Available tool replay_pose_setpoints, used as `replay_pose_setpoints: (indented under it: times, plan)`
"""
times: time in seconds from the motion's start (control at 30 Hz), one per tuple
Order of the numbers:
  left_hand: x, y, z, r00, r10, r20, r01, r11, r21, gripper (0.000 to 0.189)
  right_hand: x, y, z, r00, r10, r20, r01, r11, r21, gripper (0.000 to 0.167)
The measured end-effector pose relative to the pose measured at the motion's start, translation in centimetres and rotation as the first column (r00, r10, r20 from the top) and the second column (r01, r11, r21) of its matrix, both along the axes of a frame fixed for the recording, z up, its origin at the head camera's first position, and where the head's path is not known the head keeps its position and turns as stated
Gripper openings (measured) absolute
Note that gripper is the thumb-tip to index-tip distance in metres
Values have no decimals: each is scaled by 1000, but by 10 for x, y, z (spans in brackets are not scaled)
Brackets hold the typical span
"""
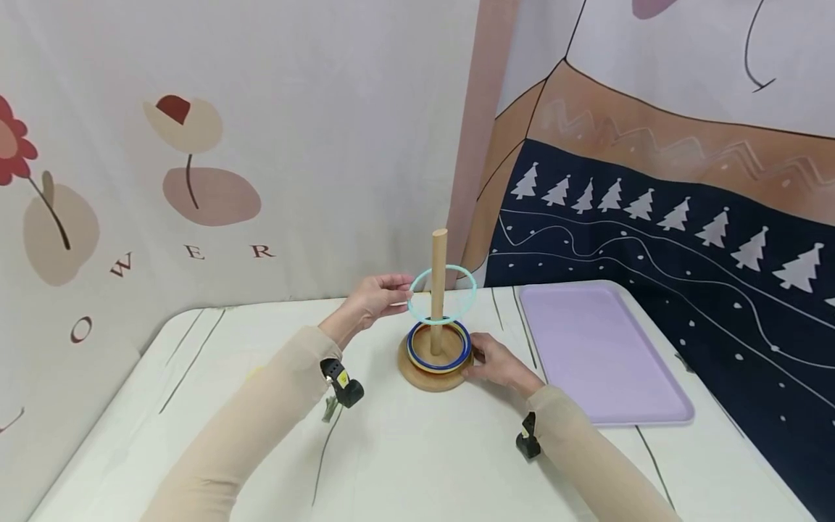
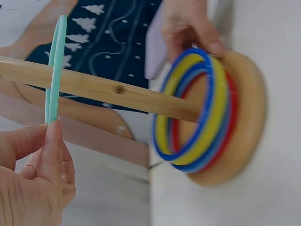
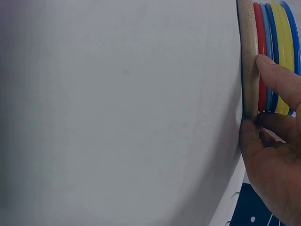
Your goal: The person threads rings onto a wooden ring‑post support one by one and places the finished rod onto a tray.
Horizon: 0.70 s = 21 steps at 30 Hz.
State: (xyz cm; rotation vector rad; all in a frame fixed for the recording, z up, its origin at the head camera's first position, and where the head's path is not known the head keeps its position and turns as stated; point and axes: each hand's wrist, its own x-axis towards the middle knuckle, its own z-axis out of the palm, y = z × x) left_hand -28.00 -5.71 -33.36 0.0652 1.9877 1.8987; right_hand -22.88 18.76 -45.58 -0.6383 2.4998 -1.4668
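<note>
My left hand [image 1: 375, 299] pinches a mint-green ring [image 2: 55, 99] at its edge, between thumb and fingertips. The ring circles the upright wooden post [image 1: 440, 254], well above the rings lower down. Stacked round the foot of the post are several rings: a dark blue ring [image 2: 160, 141] on top, then yellow [image 2: 218, 113], more blue and, lowest, a red ring [image 3: 261, 47]. They lie on the round wooden base [image 1: 424, 380]. With its thumb and fingers, my right hand [image 1: 499, 361] grips the right edge of that base, beside the stack.
A lilac tray [image 1: 607, 355] lies on the white table [image 1: 391, 464] to the right of the stand. Behind the table hang a pale printed curtain [image 1: 339, 145] and a dark cloth with white trees [image 1: 652, 268].
</note>
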Motion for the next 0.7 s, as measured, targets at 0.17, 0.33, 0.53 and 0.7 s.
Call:
replay_pose_setpoints:
  times: [0.17,0.33,0.53,0.7]
  plan:
    - [-1,0,-25,999,7,39,-5,998,-55,39,-1,0,1,1000,9,-15,-9,1000,10,60]
    - [-2,1,-46,998,13,64,-6,993,-119,38,0,0,2,1000,20,4,-20,999,-33,54]
    - [-2,3,-58,995,43,88,-27,983,-181,34,-2,-1,3,1000,25,12,-24,999,-36,51]
    - [0,5,-65,995,52,81,-33,975,-218,33,-2,-1,2,999,34,-12,-34,999,-21,50]
